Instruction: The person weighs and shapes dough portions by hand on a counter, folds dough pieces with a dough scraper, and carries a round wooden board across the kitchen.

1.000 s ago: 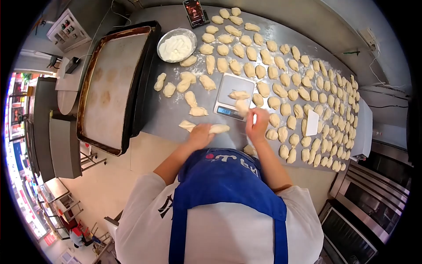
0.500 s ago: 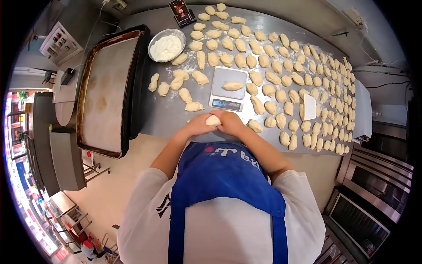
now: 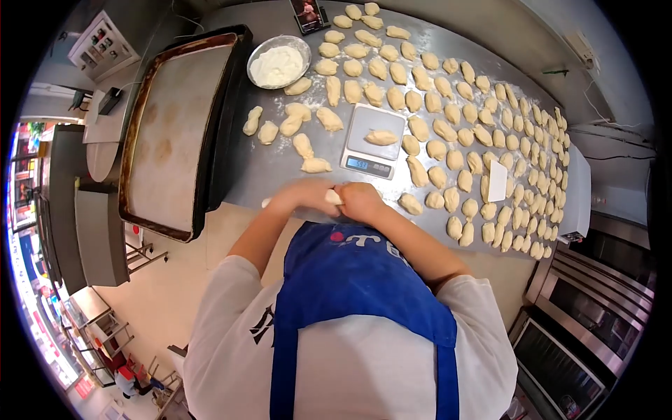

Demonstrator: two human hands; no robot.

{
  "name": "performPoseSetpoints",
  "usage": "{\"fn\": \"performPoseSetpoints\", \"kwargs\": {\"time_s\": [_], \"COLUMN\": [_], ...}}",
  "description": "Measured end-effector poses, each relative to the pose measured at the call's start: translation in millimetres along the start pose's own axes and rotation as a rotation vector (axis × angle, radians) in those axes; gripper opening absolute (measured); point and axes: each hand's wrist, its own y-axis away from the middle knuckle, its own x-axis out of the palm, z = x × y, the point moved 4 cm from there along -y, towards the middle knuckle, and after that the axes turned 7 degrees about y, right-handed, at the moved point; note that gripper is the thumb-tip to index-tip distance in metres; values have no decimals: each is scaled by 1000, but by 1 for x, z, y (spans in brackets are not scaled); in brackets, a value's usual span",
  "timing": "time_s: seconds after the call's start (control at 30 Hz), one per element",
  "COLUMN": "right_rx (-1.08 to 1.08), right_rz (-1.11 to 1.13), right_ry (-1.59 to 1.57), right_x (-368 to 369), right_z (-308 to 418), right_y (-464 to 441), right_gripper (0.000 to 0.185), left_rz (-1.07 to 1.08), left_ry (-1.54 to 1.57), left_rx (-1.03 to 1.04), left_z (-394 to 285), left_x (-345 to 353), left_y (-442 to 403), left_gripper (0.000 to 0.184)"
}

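Observation:
My left hand (image 3: pixel 308 195), a little blurred, is closed round a strip of dough (image 3: pixel 334 197) at the table's near edge. My right hand (image 3: pixel 360 202) touches it and grips the same dough from the right. One end of the dough sticks out left of my left hand; the fingers cover most of the rest. Just beyond my hands stands a digital scale (image 3: pixel 355 143) with a lit display and one dough piece (image 3: pixel 381 137) on its plate. Several loose dough pieces (image 3: pixel 316 165) lie to the left of the scale.
Many dough pieces (image 3: pixel 445 130) cover the table's right side, with a white scraper (image 3: pixel 498 180) among them. A bowl of flour (image 3: pixel 279 66) and a phone on a stand (image 3: pixel 309 15) are at the back. Dark-rimmed baking trays (image 3: pixel 175 133) stand at left; a person (image 3: pixel 126 382) is far off, lower left.
My right hand has left the scale and joined my left at the dough strip. The piece on the scale now lies there alone. The view has shifted slightly.

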Motion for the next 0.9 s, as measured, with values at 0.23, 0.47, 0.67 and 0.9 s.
{"fn": "performPoseSetpoints", "kwargs": {"time_s": [0.23,0.47,0.67,0.9], "right_rx": [2,-77,253,18], "right_rz": [89,159,-93,-488], "right_ry": [70,-159,-37,276], "right_x": [-7,-23,-116,-81], "right_z": [-5,8,-53,-116], "right_y": [1,13,-42,-42], "right_gripper": [14,23,75,46], "left_rz": [-89,-254,-506,-800], "left_ry": [41,-489,-141,-150], "left_rx": [149,113,129,173], "left_z": [-12,-22,-31,9], "left_x": [7,6,23,49], "left_y": [-28,-15,-10,-3], "left_gripper": [38,34,66,54]}}
